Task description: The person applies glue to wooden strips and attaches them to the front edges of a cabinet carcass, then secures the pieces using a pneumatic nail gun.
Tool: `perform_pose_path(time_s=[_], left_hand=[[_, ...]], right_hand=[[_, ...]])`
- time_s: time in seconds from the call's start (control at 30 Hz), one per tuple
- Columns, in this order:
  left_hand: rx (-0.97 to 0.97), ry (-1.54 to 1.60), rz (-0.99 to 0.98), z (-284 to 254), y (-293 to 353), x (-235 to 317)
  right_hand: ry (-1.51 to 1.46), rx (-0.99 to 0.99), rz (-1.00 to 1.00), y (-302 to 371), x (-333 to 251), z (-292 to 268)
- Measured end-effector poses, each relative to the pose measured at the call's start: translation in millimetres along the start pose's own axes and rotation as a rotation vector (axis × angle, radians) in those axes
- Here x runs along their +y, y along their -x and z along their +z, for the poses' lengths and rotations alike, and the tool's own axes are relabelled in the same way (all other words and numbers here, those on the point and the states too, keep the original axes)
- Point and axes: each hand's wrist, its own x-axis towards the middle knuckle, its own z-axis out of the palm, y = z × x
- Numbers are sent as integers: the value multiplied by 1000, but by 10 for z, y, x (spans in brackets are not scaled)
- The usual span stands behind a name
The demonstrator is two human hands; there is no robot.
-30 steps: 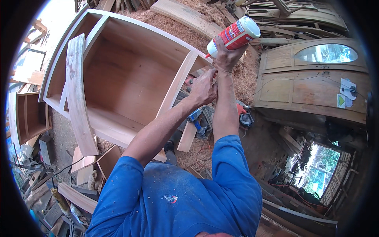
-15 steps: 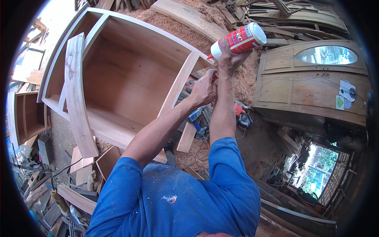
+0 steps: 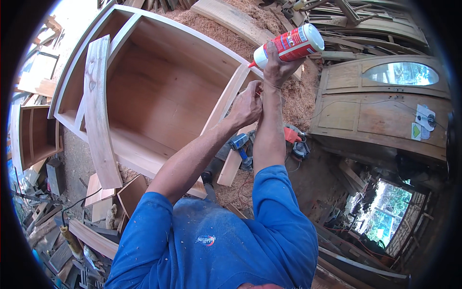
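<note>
Holding a white and red glue bottle (image 3: 288, 46) up over the right side wall of the open wooden cabinet (image 3: 159, 91), the right hand (image 3: 277, 67) has its fingers clamped around the lower part of the body, nozzle pointing left. The left hand (image 3: 247, 107) sits just below, fingers pinched together on something too small to tell. The bottle looks light, and I judge its plastic wall soft and rather smooth, so the middle of the body is the best place to grip.
</note>
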Motion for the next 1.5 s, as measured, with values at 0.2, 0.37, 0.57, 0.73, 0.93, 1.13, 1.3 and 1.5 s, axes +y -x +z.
perform_pose_path(time_s=[0.2,0.37,0.57,0.73,0.93,1.13,1.3,1.5], left_hand=[[-7,65,-48,-31,156,-24],[32,69,-50,-9,350,-86],[110,167,-32,30,682,-116],[169,183,-75,14,1049,24],[111,126,-165,-58,1478,35],[115,214,-169,-63,1887,140],[128,171,-178,-63,2178,88],[150,211,-201,-72,2569,28]], right_hand=[[-53,14,51,109,-27,-97],[-47,-22,69,238,-89,-168],[-180,3,145,460,-352,-179],[-156,-88,170,654,-381,-338],[-243,-98,318,1024,-709,-342],[-249,-107,306,1333,-892,-408],[-130,-193,345,1546,-1079,-517],[-179,-215,399,1888,-1275,-533]])
